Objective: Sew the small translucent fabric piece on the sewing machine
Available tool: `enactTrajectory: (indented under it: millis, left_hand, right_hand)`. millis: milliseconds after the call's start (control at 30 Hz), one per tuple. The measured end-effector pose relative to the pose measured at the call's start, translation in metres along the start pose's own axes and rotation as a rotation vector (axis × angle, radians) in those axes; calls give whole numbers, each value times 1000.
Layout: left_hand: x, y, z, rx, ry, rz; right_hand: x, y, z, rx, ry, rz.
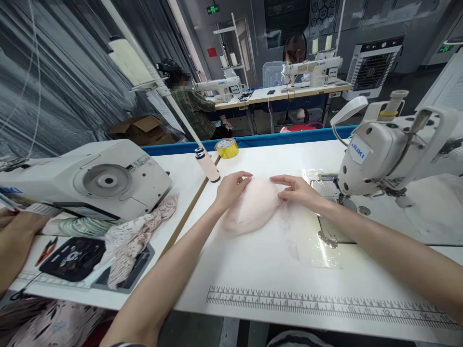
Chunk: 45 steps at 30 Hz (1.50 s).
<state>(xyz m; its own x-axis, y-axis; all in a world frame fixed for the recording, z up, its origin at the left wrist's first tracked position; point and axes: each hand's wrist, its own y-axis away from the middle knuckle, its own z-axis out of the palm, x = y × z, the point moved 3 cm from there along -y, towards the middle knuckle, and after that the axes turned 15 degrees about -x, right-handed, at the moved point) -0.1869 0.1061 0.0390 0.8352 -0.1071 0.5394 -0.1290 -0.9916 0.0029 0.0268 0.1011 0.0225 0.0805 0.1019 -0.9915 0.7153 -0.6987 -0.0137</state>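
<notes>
A pale pink bra cup (pixel 255 207), covered in thin sheer fabric, lies dome up on the white sewing table (pixel 260 270). My left hand (pixel 234 187) has its fingers bent together on the cup's upper left edge. At the upper right edge, my right hand (pixel 294 190) pinches the fabric between thumb and fingers. A bit of sheer material trails from the cup's right side onto the tabletop. To the right of my right hand stands the white sewing machine (pixel 372 149), its needle area apart from the cup.
A thread cone (pixel 207 165) and yellow tape roll (pixel 227 148) stand behind my left hand. A printed ruler (pixel 325 304) runs along the front edge. At left are another sewing machine (pixel 108 180), lace fabric (pixel 141 231), a black tray (pixel 74 258) and another person's arm (pixel 18 246).
</notes>
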Motion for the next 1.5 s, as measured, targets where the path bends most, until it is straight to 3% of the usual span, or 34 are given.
enactTrajectory:
  millis: [300, 600, 767, 900, 1000, 1133, 1233, 1300, 1400, 1500]
  left_hand:
    - [2, 17, 10, 35, -233, -79]
    - [4, 23, 0, 83, -349, -141]
    - [5, 27, 9, 22, -407, -160]
    - [10, 29, 9, 51, -456, -150]
    - [13, 30, -1, 114, -469, -130]
    - [26, 39, -15, 208, -425, -58]
    - [49, 59, -13, 405, -365, 196]
    - [66, 74, -1, 481, -429, 379]
    - [96, 90, 36, 334, -475, 683]
    - [139, 98, 81, 80, -432, 975]
  right_hand:
    - [5, -6, -1, -48, 41, 30]
    - [-5, -12, -5, -35, 161, -28]
    - [-3, -16, -4, -54, 316, 32]
    - [-2, -5, -5, -41, 502, 61]
    - [-3, 19, -6, 0, 612, 40]
    - [-2, 80, -9, -4, 701, 14]
    - [-5, 139, -16, -84, 808, -6]
    - [-8, 175, -29, -78, 899, 44]
    - [-11, 223, -65, 89, 1080, 199]
    - [-12, 260, -111, 318, 1211, 378]
